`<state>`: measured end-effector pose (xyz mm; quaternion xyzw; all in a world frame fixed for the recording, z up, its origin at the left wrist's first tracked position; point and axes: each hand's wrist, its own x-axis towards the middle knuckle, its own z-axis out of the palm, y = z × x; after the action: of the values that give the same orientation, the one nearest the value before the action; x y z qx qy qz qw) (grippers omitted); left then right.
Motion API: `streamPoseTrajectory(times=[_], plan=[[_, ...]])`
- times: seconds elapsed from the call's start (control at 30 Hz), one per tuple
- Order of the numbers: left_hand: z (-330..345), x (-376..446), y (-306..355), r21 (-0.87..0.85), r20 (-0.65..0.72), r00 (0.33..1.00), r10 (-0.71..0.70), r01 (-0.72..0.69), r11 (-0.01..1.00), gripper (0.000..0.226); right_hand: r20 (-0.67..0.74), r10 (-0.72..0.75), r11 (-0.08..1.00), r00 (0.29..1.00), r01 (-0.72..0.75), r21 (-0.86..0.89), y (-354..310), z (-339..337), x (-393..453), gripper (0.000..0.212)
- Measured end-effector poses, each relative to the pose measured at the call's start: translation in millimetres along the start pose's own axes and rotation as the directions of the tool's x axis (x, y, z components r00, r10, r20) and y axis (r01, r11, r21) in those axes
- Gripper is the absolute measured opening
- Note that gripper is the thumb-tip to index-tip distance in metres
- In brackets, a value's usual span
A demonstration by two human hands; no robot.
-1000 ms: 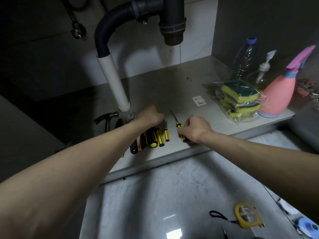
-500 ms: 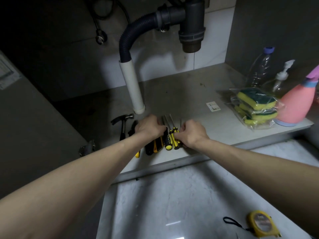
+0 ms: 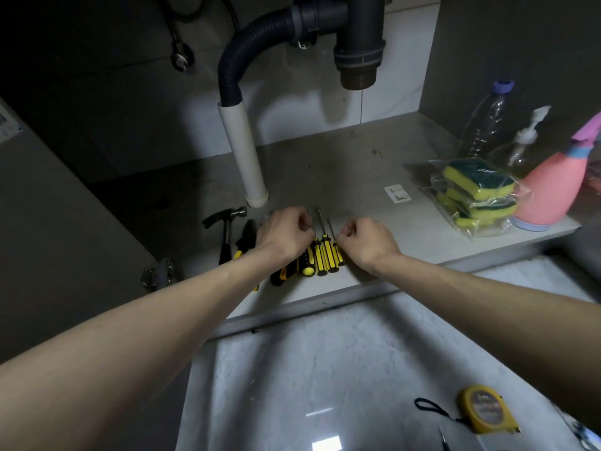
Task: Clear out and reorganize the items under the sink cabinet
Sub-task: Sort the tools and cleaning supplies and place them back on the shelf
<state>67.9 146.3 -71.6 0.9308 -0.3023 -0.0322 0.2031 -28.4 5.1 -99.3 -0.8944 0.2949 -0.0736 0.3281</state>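
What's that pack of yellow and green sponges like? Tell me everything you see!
The pack of sponges is a clear, crinkly plastic bag holding a stack of scrubbing sponges, each soft yellow with a dark green scratchy top. It looks closed and lies on the right side of the cabinet floor, near the front edge. It sits right beside the pink spray bottle. No hand touches it.

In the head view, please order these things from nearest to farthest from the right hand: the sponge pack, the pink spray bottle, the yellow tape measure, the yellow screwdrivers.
From the right hand:
1. Yellow screwdrivers, directly at its left, touching the fingers.
2. Sponge pack, to the right on the cabinet floor.
3. Pink spray bottle, farther right, behind the sponges.
4. Yellow tape measure, down on the room floor, clearly apart.
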Motion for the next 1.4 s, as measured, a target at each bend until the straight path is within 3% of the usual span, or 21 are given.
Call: streamPoseTrajectory(times=[0.27,0.53,0.7,1.4], plan=[[5.6,-14.4,2.8,0.009,0.028,0.992,0.119,-0.120,0.993,0.012,0.103,0.034,0.999,0.994,-0.031,-0.031,6.1,-0.6,-2.3,0.008],[21.6,-32.1,1.4,0.193,0.173,0.944,0.281,-0.312,0.930,0.057,0.092,0.091,0.995,0.992,-0.094,0.035,8.7,-2.8,-7.1,0.004],[27.9,-35.0,5.2,0.249,0.139,0.942,0.306,-0.332,0.910,0.052,0.073,0.120,0.990,0.990,-0.125,0.064,7.8,-1.0,-9.6,0.006],[16.6,-36.8,13.0,0.209,0.123,0.939,0.320,-0.340,0.917,0.051,0.042,0.128,0.988,0.991,-0.131,0.082,7.9,1.8,-10.1,0.015]])
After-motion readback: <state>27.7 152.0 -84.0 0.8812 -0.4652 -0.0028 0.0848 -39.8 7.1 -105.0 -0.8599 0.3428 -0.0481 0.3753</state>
